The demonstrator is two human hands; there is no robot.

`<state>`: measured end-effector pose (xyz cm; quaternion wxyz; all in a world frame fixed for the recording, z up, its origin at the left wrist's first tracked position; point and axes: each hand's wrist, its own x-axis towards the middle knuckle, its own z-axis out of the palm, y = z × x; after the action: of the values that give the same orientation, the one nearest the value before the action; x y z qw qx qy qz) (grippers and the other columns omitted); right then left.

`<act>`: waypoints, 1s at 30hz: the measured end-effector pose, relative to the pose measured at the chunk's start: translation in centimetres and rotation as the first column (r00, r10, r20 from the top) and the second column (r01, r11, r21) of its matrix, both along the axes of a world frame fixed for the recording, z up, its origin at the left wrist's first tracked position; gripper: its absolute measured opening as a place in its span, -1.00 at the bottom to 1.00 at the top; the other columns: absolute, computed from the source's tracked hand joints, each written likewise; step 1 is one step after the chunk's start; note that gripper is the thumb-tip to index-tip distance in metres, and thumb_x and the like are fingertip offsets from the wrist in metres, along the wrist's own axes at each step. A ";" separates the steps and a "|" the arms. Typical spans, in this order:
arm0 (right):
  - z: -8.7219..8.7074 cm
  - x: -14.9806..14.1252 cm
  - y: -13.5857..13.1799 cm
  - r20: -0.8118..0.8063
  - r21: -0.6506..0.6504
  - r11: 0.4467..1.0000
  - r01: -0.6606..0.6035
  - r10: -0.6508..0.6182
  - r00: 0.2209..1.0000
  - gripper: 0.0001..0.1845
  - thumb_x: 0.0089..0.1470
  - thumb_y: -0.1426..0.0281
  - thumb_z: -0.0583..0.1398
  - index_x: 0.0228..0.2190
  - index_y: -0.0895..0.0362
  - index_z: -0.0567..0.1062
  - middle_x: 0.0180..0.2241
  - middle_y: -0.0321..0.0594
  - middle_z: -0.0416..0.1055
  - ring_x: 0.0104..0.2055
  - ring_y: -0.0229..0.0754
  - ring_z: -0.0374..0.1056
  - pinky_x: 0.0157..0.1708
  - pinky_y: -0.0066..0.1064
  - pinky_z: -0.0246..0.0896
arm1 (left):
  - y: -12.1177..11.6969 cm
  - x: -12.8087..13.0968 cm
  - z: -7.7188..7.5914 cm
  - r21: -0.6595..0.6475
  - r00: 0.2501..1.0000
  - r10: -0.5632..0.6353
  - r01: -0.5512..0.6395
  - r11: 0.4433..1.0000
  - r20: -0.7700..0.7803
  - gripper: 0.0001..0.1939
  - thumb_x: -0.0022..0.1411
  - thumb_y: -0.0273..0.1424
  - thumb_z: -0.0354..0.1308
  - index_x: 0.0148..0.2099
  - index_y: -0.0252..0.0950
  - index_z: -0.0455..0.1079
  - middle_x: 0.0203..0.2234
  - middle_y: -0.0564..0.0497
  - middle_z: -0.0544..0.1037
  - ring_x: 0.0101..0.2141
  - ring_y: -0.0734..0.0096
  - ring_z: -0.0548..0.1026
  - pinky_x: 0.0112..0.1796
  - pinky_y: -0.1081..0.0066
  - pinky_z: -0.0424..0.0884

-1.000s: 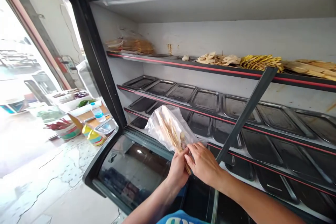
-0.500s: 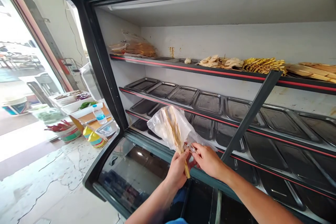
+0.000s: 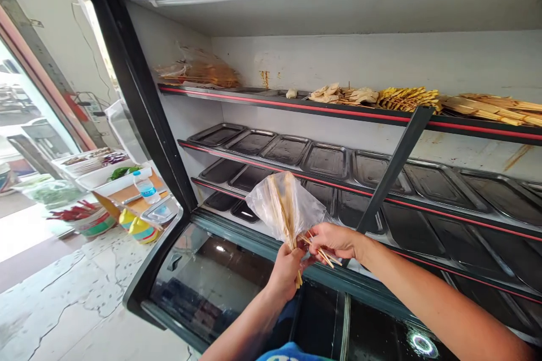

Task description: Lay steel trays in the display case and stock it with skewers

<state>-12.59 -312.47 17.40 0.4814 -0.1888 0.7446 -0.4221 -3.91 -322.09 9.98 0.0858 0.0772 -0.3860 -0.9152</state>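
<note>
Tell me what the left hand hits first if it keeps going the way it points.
Probably the plastic bag of skewers that the left hand grips; beyond it, an empty steel tray, though depth is unclear.

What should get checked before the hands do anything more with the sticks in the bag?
1. Left hand grips the plastic bag of skewers: ok.
2. Right hand pinches a few loose skewers: ok.
3. Bag mouth open enough: cannot tell.
4. Trays on the middle shelf bare: ok.
5. Slanted black bar close beside the right hand, touching or not: cannot tell.
</note>
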 end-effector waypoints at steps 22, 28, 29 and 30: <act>-1.1 1.5 6.3 -0.254 -0.189 0.867 0.460 -0.496 0.830 -0.83 0.23 0.47 0.10 -0.43 0.18 0.36 -0.60 -0.38 0.33 -0.63 -0.38 0.23 -0.62 -0.56 0.11 | 1.9 -1.5 0.2 0.164 0.983 -0.180 0.171 0.971 0.041 -0.58 -0.01 -0.35 0.43 -0.07 -0.29 0.52 0.04 -0.21 0.51 0.20 -0.11 0.29 -0.06 0.06 0.51; -1.0 1.9 6.8 -0.210 -0.105 0.865 0.490 -0.501 0.839 -0.82 0.16 0.43 0.16 -0.47 0.14 0.29 -0.59 -0.39 0.31 -0.57 -0.33 0.25 -0.52 -0.50 0.15 | 3.1 -1.7 -1.3 0.028 0.975 -0.219 0.220 0.975 -0.040 -0.66 0.09 -0.28 0.38 -0.08 -0.25 0.55 -0.03 -0.16 0.57 0.08 0.02 0.43 -0.05 0.14 0.49; -1.2 2.1 6.9 -0.321 -0.060 0.882 0.466 -0.460 0.828 -0.82 0.11 0.49 0.18 -0.49 0.14 0.28 -0.59 -0.40 0.29 -0.55 -0.33 0.25 -0.50 -0.50 0.12 | 3.1 -1.8 -1.5 0.007 0.975 -0.221 0.221 0.975 -0.035 -0.65 0.08 -0.25 0.38 -0.08 -0.25 0.55 -0.06 -0.16 0.58 0.04 0.04 0.46 -0.06 0.16 0.49; -1.3 2.2 6.8 -0.473 -0.012 0.897 0.443 -0.395 0.787 -0.81 0.07 0.54 0.18 -0.51 0.14 0.28 -0.58 -0.38 0.29 -0.52 -0.32 0.25 -0.47 -0.50 0.09 | 3.2 -1.9 -1.7 -0.012 0.975 -0.218 0.218 0.976 -0.028 -0.64 0.07 -0.22 0.39 -0.09 -0.25 0.56 -0.07 -0.15 0.59 0.01 0.06 0.48 -0.07 0.18 0.50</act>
<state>-10.40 -305.63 16.09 0.1924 -0.0898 0.8809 -0.4231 -5.77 -318.94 8.24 -0.0093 0.0206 -0.3949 -0.9184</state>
